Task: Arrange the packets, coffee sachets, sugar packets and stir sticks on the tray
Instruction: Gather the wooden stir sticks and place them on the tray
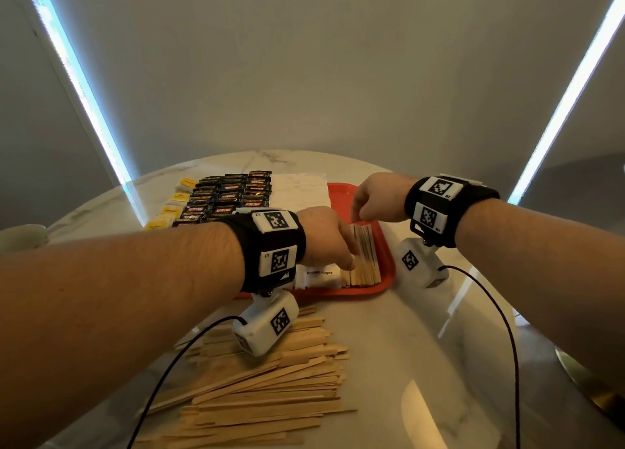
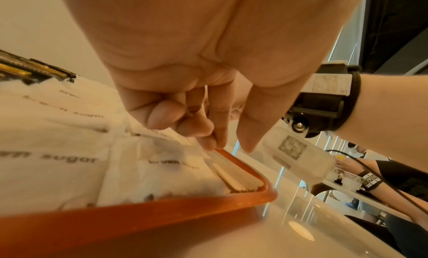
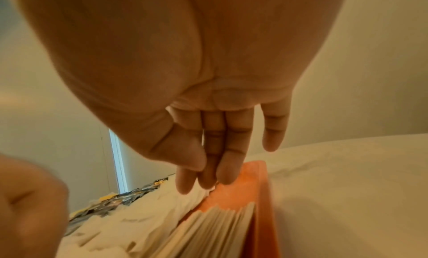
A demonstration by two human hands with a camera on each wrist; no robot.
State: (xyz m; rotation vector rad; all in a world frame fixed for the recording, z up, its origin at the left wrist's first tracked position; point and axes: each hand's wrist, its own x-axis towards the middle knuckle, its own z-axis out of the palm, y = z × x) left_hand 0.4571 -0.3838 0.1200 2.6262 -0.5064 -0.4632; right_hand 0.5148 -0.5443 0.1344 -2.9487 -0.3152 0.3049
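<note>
A red tray [image 1: 386, 256] lies on the table, with a row of wooden stir sticks [image 1: 367, 259] along its right side and white brown-sugar packets [image 1: 319, 276] beside them. My left hand [image 1: 350, 262] reaches down onto the near part of that row. In the left wrist view its index fingertip touches the sticks [image 2: 234, 179] by the tray rim [image 2: 162, 212], thumb apart and two fingers curled, nothing gripped. My right hand [image 1: 355, 220] points straight fingers [image 3: 229, 174] down at the far end of the sticks [image 3: 208, 231]. Dark Kopiko sachets [image 1: 230, 198] and yellow packets [image 1: 169, 208] lie left of the tray.
A large loose pile of stir sticks [image 1: 270, 391] covers the near table, under my left forearm. The round marble table [image 1: 422, 347] has bare surface right of the tray. A pale cup [image 1: 20, 239] stands at the far left edge. Camera cables trail from both wrists.
</note>
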